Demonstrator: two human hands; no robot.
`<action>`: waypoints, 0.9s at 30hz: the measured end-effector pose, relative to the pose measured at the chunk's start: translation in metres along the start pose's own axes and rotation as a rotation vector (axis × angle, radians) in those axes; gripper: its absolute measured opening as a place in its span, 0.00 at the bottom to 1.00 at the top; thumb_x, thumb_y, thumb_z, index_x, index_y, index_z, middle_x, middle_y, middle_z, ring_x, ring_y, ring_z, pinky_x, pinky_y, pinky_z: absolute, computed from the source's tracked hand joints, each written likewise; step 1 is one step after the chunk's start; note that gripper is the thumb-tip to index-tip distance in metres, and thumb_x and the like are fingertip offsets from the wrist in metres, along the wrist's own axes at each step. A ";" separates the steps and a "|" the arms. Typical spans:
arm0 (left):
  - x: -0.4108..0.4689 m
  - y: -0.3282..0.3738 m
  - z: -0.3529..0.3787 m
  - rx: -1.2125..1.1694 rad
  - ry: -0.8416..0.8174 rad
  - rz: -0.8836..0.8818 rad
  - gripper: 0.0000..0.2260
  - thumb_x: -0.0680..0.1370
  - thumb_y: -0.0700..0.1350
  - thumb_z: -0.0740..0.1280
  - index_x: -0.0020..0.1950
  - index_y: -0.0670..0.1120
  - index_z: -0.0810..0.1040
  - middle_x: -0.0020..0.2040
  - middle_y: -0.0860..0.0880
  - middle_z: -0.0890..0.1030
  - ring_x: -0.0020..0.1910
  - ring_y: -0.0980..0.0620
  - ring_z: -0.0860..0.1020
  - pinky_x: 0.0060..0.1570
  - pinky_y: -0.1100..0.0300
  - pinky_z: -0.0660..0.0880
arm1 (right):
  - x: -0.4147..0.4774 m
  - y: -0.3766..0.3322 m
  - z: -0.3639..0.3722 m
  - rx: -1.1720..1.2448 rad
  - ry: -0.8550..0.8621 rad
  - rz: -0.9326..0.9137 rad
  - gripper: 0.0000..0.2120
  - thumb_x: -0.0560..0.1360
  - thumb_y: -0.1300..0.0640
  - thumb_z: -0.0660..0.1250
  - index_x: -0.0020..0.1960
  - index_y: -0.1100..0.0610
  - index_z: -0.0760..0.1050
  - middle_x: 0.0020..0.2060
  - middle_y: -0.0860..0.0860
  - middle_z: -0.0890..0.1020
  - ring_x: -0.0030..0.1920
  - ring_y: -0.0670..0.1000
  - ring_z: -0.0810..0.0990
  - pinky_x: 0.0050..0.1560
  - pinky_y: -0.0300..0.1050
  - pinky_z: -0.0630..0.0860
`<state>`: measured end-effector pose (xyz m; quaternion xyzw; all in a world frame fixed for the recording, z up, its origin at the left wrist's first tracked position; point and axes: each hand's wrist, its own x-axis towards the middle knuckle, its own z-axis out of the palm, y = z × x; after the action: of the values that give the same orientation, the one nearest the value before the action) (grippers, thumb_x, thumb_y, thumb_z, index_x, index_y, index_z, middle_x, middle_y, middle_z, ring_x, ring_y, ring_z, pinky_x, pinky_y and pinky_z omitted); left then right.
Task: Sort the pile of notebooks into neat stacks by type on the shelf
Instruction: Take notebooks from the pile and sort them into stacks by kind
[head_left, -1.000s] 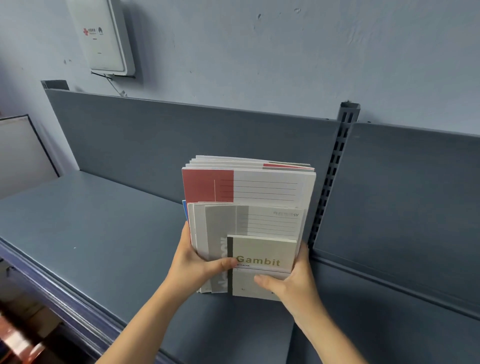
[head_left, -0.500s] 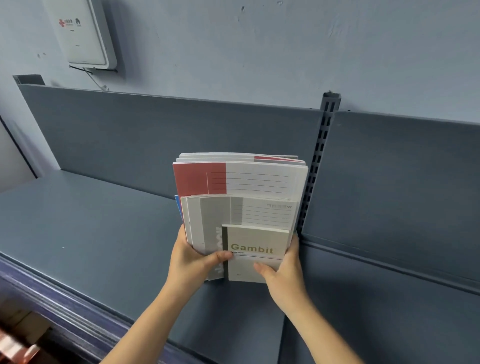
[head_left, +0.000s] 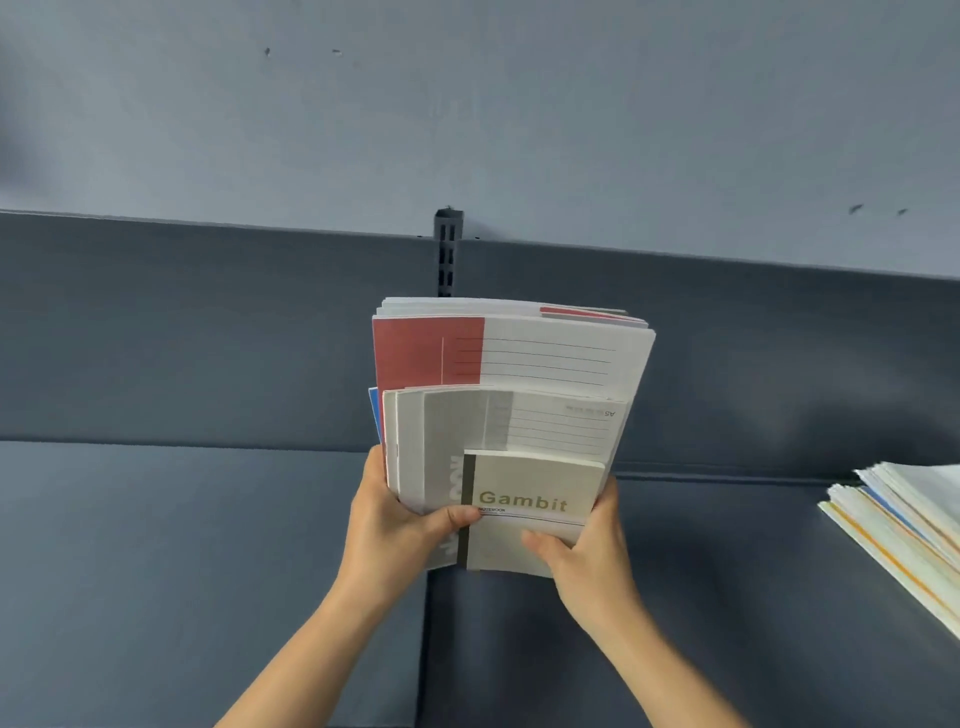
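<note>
Dark shelf (head_left: 156, 545), left hand (head_left: 387, 535) and right hand (head_left: 587, 561) gripping one notebook bundle (head_left: 545, 364); one pile (head_left: 904, 514) apart

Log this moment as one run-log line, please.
left hand: grips mixed paper notebook bundle | right hand: grips same bundle | front: small beige Gambit notebook

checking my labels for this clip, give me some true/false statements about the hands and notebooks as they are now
1. The left hand and right hand both grip the bundle of notebooks. True.
2. The Gambit notebook is at the front of the bundle. True.
3. The largest cover facing the camera has a green panel. False: the red-and-white notebook has a red panel.
4. No other notebooks are in view. False: a pile lies on the shelf at the right edge.
</note>
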<state>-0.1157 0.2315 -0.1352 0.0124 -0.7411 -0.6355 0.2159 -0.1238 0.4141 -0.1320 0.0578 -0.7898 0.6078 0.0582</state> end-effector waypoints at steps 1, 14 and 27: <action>-0.002 0.000 0.013 -0.003 -0.024 -0.003 0.33 0.60 0.37 0.83 0.59 0.49 0.71 0.51 0.52 0.82 0.50 0.58 0.81 0.45 0.63 0.80 | -0.002 0.006 -0.012 -0.012 0.024 0.002 0.33 0.68 0.71 0.71 0.61 0.46 0.59 0.52 0.43 0.75 0.51 0.36 0.74 0.41 0.24 0.72; -0.037 0.006 0.191 -0.020 -0.102 -0.045 0.30 0.63 0.32 0.79 0.54 0.55 0.69 0.50 0.55 0.80 0.46 0.68 0.80 0.38 0.74 0.75 | 0.011 0.079 -0.170 -0.063 0.094 0.068 0.32 0.68 0.71 0.71 0.63 0.50 0.60 0.53 0.47 0.76 0.51 0.42 0.75 0.41 0.28 0.73; -0.050 -0.010 0.251 0.019 -0.056 -0.122 0.38 0.60 0.33 0.81 0.65 0.48 0.67 0.56 0.49 0.81 0.53 0.55 0.82 0.47 0.59 0.81 | 0.036 0.121 -0.224 0.104 -0.073 0.049 0.42 0.60 0.70 0.77 0.63 0.44 0.59 0.54 0.43 0.75 0.51 0.36 0.77 0.40 0.28 0.76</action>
<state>-0.1574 0.4791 -0.1848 0.0421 -0.7506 -0.6407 0.1559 -0.1738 0.6613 -0.1849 0.0637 -0.7598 0.6469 0.0113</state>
